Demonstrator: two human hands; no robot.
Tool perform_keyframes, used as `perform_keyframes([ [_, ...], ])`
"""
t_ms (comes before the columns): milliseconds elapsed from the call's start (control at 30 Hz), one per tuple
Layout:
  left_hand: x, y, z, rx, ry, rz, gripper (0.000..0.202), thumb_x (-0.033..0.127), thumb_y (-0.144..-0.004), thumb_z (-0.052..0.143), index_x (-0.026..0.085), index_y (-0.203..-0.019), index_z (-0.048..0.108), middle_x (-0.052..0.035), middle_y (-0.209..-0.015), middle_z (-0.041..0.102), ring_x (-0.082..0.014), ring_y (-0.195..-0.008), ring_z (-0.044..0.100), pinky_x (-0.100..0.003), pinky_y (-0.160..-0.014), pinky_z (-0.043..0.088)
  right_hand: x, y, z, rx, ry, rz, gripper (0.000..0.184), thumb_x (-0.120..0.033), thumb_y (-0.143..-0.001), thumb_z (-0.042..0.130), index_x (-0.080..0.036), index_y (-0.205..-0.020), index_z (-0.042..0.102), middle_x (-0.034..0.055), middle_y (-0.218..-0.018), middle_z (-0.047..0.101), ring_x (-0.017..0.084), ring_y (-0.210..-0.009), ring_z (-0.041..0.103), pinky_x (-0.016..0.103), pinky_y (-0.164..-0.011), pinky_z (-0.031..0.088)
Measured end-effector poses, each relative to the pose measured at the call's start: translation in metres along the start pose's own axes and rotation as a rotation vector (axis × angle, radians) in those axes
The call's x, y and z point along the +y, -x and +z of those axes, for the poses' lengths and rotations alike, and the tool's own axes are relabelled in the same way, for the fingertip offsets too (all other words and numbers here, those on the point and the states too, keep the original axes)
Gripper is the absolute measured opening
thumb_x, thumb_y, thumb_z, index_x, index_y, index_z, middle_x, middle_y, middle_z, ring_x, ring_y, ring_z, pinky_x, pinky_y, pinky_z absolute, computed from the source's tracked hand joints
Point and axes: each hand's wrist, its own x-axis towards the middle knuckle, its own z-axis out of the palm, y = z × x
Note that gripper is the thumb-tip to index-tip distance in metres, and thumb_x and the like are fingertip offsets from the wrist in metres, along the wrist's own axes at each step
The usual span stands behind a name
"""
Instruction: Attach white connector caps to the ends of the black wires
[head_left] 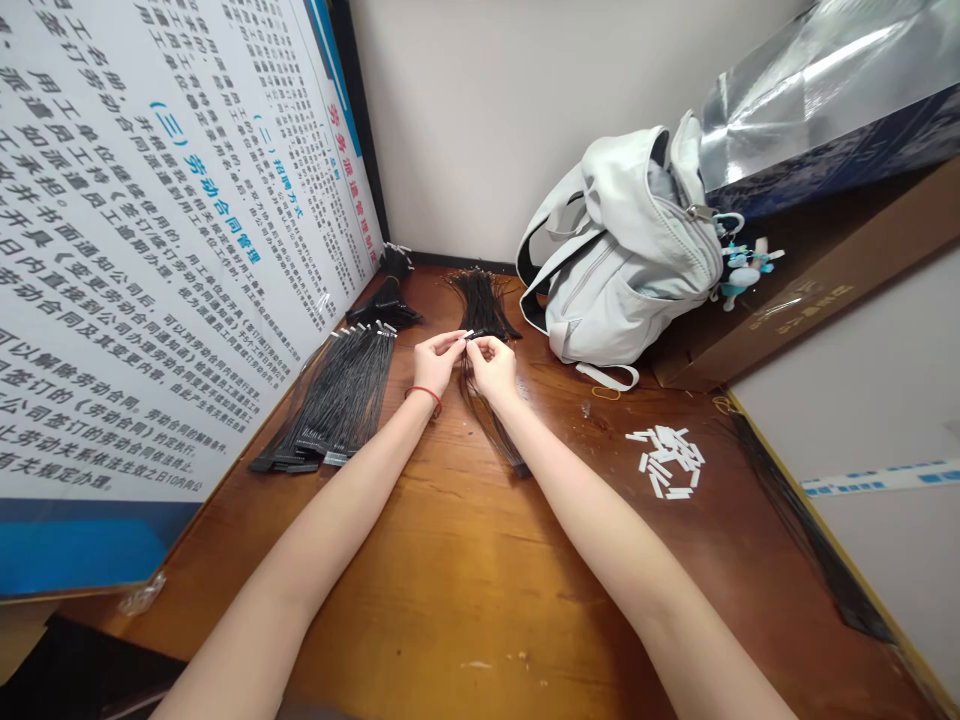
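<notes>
At mid-table my left hand (436, 360) and my right hand (491, 368) meet with fingertips pinched close together. Between them, my left fingers grip a small white connector housing (468, 334). My right fingers pinch the wire ends of a black cable harness (487, 420), whose wires hang toward me and end in a dark connector on the table. Whether the wires sit inside the housing is too small to tell. Left of my hands lies a pile of black cable harnesses (345, 390) with white ends. Just beyond my hands rests another bundle of black wires (480, 300).
Loose white connector housings (667, 460) lie scattered at right. A tied black bundle (390, 290) sits at the back left. A pale backpack (622, 250) stands at the back right beside a cardboard box (825, 270). Black wires (810, 530) run along the right edge. A printed board (187, 220) borders the left.
</notes>
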Motion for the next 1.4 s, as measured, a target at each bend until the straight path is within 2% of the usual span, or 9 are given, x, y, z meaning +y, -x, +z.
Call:
perform_keyframes([
  [433,-0.001,-0.001,0.0,-0.026,-0.013,0.016,0.027,0.023,-0.054,0.075,0.011,-0.078,0.069,-0.0097,-0.086,0.07,-0.02,-0.081,0.066,-0.035,-0.081,0.052,0.004,-0.001,0.001,0.019,0.005,0.009,0.013,-0.029,-0.076,0.054,-0.017,-0.072,0.058,0.002,-0.072,0.065,0.015,-0.067,0.061,0.025,-0.068,0.048],
  [633,0.001,0.002,0.001,-0.009,0.0,-0.001,0.03,0.024,-0.053,0.076,0.011,-0.079,0.068,-0.0096,-0.084,0.07,-0.0192,-0.078,0.066,-0.033,-0.076,0.054,0.004,-0.001,0.001,0.006,-0.019,-0.004,0.015,-0.031,-0.077,0.053,-0.017,-0.073,0.058,0.0026,-0.073,0.065,0.015,-0.068,0.061,0.026,-0.067,0.049],
  [767,0.003,0.002,0.002,0.037,0.003,0.003,0.03,0.024,-0.054,0.077,0.01,-0.079,0.068,-0.0098,-0.083,0.07,-0.0186,-0.077,0.066,-0.033,-0.076,0.053,-0.007,0.004,-0.002,-0.017,0.032,-0.031,0.015,-0.03,-0.078,0.052,-0.018,-0.073,0.059,0.002,-0.073,0.065,0.015,-0.068,0.061,0.026,-0.068,0.048],
  [867,0.002,0.0,0.001,0.089,0.016,0.006,0.029,0.024,-0.055,0.077,0.01,-0.078,0.067,-0.0094,-0.08,0.069,-0.0173,-0.074,0.065,-0.032,-0.074,0.053,-0.023,0.009,-0.007,-0.055,0.132,-0.085,0.01,-0.023,-0.077,0.052,-0.018,-0.075,0.061,0.0014,-0.076,0.066,0.014,-0.069,0.06,0.025,-0.069,0.048],
  [1000,0.001,-0.002,-0.001,0.14,0.045,0.016,0.029,0.023,-0.056,0.076,0.009,-0.08,0.065,-0.0079,-0.075,0.068,-0.0143,-0.065,0.064,-0.03,-0.07,0.053,-0.038,0.025,-0.027,-0.145,0.267,-0.078,0.015,-0.012,-0.072,0.051,-0.018,-0.081,0.061,0.0,-0.071,0.065,0.013,-0.063,0.059,0.025,-0.064,0.047],
  [1133,0.002,-0.002,-0.001,0.159,0.049,0.01,0.028,0.025,-0.059,0.075,0.01,-0.079,0.064,-0.0056,-0.068,0.066,-0.0122,-0.058,0.061,-0.027,-0.064,0.052,-0.047,0.064,-0.064,-0.273,0.382,-0.043,0.018,-0.012,-0.07,0.053,-0.019,-0.084,0.061,-0.002,-0.063,0.061,0.013,-0.057,0.056,0.024,-0.061,0.045],
  [1267,0.002,-0.001,0.0,0.157,0.04,0.01,0.029,0.027,-0.059,0.075,0.009,-0.079,0.064,-0.0051,-0.067,0.064,-0.0122,-0.056,0.06,-0.028,-0.06,0.051,-0.055,0.106,-0.096,-0.374,0.419,-0.02,0.02,-0.012,-0.07,0.052,-0.021,-0.086,0.061,-0.0006,-0.069,0.063,0.013,-0.061,0.057,0.025,-0.061,0.046],
  [1400,0.001,-0.002,-0.002,0.158,0.05,0.019,0.03,0.028,-0.058,0.075,0.01,-0.079,0.063,-0.0048,-0.069,0.064,-0.012,-0.059,0.06,-0.027,-0.06,0.05,-0.059,0.126,-0.111,-0.402,0.377,-0.005,0.022,-0.011,-0.072,0.052,-0.022,-0.088,0.062,0.0023,-0.085,0.067,0.015,-0.076,0.062,0.027,-0.068,0.047],
])
